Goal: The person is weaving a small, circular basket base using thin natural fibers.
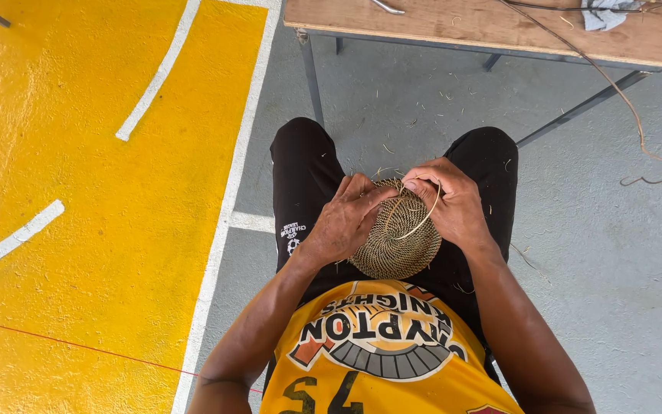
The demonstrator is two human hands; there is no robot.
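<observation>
two hands [400,211] gripping one woven disc [396,245]

The one camera sits on my head and looks steeply down past my chest onto my lap, close above my left hand [344,221] and right hand [453,205]. Its top edge points forward, catching the near edge of a wooden bench [492,27]. The yellow painted floor [78,230] fills its left side.
</observation>
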